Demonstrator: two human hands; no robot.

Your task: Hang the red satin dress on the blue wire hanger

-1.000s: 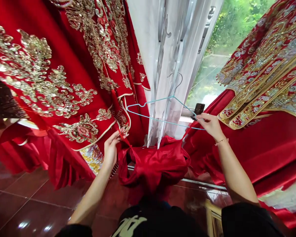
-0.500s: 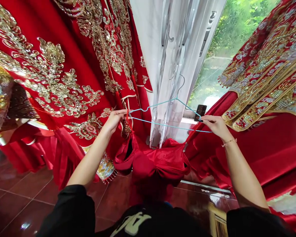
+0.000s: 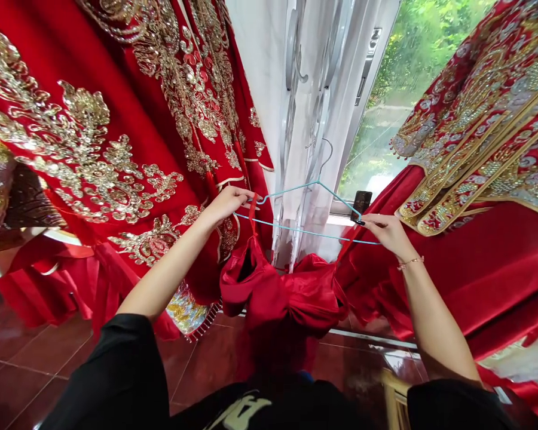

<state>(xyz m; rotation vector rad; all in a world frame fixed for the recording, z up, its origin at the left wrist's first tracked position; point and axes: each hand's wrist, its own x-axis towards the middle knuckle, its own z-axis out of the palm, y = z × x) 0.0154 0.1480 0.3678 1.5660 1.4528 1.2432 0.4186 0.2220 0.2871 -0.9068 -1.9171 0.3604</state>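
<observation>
A light blue wire hanger [image 3: 296, 229] with a silver hook is spread between my hands. Off it hangs a red satin dress [image 3: 291, 292] with thin straps. My left hand [image 3: 231, 202] pinches the red strap [image 3: 253, 212] at the left part of the hanger. At the hanger's right shoulder, my right hand [image 3: 383, 230] has thumb and fingers closed on the wire, near the other strap [image 3: 347, 243]. Just beyond those fingertips is a small dark rectangular thing [image 3: 362, 202] with faint marks; whether the hand touches it I cannot tell.
Red garments with gold beadwork [image 3: 116, 167] hang on the left, another embroidered red outfit [image 3: 484, 131] on the right. Between them stand a clear rack with a hook [image 3: 301, 74] and a window [image 3: 385, 113]. Dark red tiles [image 3: 206, 364] cover the floor; a wooden frame [image 3: 392, 394] is low at right.
My left hand has moved right along the hanger, bringing the left strap and that side of the dress inward. My right hand stays at the hanger's right side.
</observation>
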